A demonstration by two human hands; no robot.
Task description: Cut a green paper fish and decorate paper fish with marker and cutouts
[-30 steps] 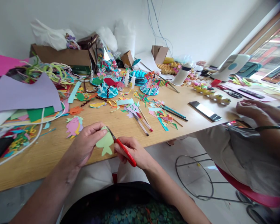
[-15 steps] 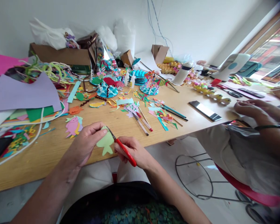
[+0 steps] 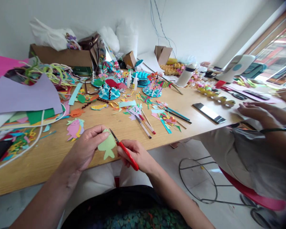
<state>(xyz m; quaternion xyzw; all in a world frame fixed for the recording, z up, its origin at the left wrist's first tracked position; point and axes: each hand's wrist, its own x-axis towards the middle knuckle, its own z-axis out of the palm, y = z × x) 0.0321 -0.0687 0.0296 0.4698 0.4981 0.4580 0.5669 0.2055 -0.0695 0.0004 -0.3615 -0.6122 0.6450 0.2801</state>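
Between the thumb and fingers of my left hand (image 3: 92, 141) is a light green paper fish (image 3: 107, 145), its forked tail hanging down near the table edge. My right hand (image 3: 135, 156) is closed round the red handles of a pair of scissors (image 3: 128, 156). The blades point up and left, beside the fish's right edge and a little apart from it. Left of my left hand lie stacked paper fish cutouts (image 3: 75, 128), a pink one on top. An orange paper cutout (image 3: 76, 112) lies just behind them.
Pens (image 3: 144, 127) and coloured paper scraps (image 3: 168, 121) lie ahead to the right. Farther back stand decorated blue discs (image 3: 109, 93) and glue bottles (image 3: 135, 82). Purple paper (image 3: 26, 95) and a white cable (image 3: 41, 127) are on the left. A phone (image 3: 209, 113) lies near another person's hands (image 3: 259, 111).
The scissor blades have come slightly away from the green paper fish, which has shifted a touch to the left. The other person's hands have moved a little.
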